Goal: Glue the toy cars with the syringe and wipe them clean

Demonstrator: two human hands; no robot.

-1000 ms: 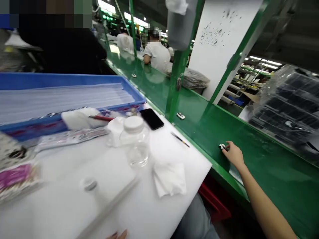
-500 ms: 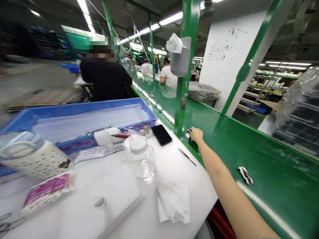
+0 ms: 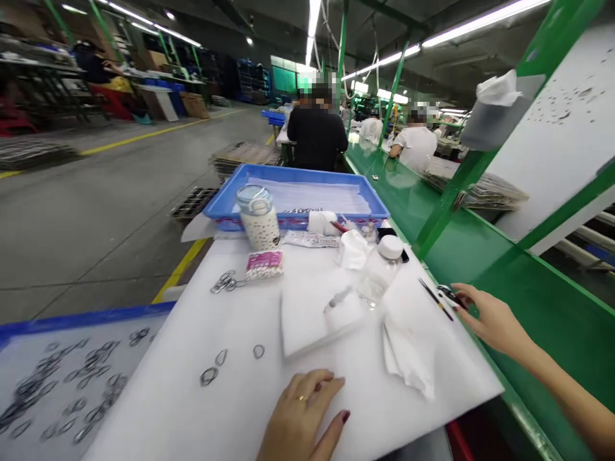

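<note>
Between the thumb and fingers of my right hand (image 3: 492, 317) is a small black-and-white piece (image 3: 450, 296), held over the edge of the green belt (image 3: 538, 288); its exact kind is unclear. Beside it on the white tabletop (image 3: 192, 422) lies a pair of dark tweezers (image 3: 436, 299). My left hand (image 3: 305, 413) is low over the near part of the tabletop, fingers apart, holding nothing. Ahead of it is a white foam pad (image 3: 302, 320) with a small syringe-like tube (image 3: 339, 298) on top. Several thin dark loops (image 3: 209, 376) lie to its left.
A clear bottle with a white cap (image 3: 379, 272), crumpled tissue (image 3: 408, 358), a dotted cup (image 3: 259, 221) and a cotton swab pack (image 3: 264, 264) stand or lie around. A blue tray (image 3: 298, 176) is behind them. Another blue-rimmed tray (image 3: 86, 314) holds loops. A green post (image 3: 444, 208) rises beside the belt.
My right hand has drawn back from the belt toward the table edge with the black-and-white piece. My left hand has come into view. The view has swung left.
</note>
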